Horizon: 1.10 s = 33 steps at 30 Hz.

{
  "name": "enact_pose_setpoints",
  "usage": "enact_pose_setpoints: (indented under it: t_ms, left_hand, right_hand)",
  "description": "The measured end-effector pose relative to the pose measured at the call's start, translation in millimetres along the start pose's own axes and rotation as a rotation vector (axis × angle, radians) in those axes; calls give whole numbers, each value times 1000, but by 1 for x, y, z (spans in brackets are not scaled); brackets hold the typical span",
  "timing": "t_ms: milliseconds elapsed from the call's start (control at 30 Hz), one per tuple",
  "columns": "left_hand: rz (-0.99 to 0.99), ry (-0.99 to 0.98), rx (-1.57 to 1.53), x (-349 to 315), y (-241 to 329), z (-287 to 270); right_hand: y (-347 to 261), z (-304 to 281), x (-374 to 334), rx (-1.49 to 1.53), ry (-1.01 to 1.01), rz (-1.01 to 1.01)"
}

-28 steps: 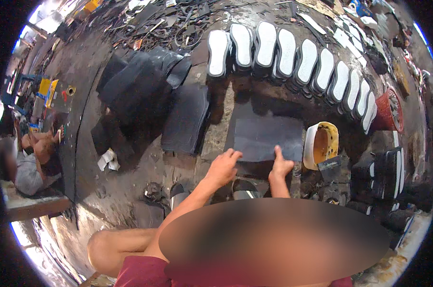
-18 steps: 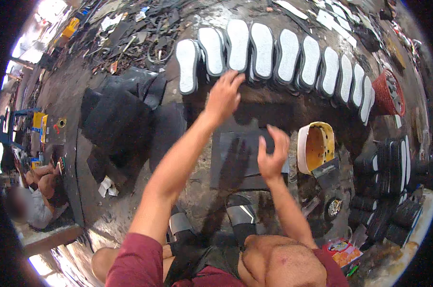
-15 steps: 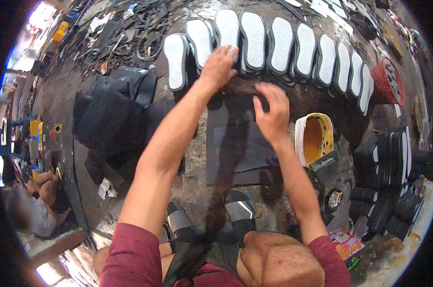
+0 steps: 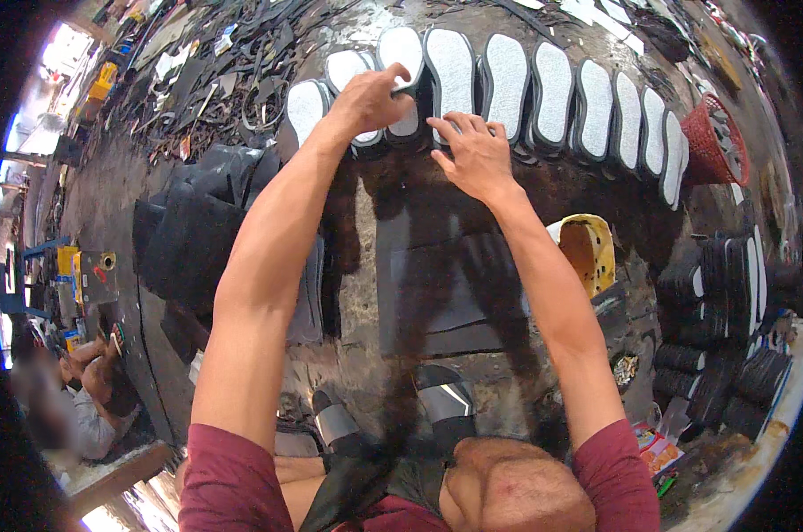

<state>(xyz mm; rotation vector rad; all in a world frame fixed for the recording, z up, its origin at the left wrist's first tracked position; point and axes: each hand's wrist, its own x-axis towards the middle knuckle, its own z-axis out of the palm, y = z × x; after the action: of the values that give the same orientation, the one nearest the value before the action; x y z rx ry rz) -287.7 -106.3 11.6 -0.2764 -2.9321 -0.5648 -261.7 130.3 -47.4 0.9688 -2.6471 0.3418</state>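
A curved row of stacked shoe soles [image 4: 505, 84], white on top with dark edges, lies across the far side. My left hand [image 4: 366, 102] is at the left part of the row, its thumb and fingers closed at the edge of a top sole [image 4: 400, 55]. That sole looks raised off the white one under it. Close by on the right, my right hand [image 4: 477, 152] is open with bent, spread fingers. Its fingertips overlap the near end of the neighbouring stack; contact is hard to judge. Between my forearms a dark flat sheet [image 4: 446, 284] lies on the floor.
Folded black sheets [image 4: 193, 226] lie left, below scattered scraps [image 4: 229, 75]. A yellow-lined tub [image 4: 588, 253] is beside my right forearm. A red basket [image 4: 716, 146] ends the row; more dark soles [image 4: 725, 288] stand at right. Another person [image 4: 91, 403] sits far left.
My left hand has moved left and closed at a top sole, which has tilted up. The right hand has moved up and left to the row.
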Motion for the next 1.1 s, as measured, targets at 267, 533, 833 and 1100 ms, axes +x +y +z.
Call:
enact_pose_setpoints:
  t_ms: [267, 533, 833, 1100]
  left_hand:
    - [98, 143, 53, -17, 1, -8]
    - [190, 281, -24, -10, -28, -18]
    - [90, 190, -34, -29, -31, -10]
    - [-453, 644, -497, -27, -60, -15]
  right_hand:
    - [-8, -4, 0, -52, -19, 49]
    - [-12, -9, 16, -17, 256, 199]
    - [26, -23, 75, -106, 754, 326]
    - [75, -77, 92, 114, 812, 299]
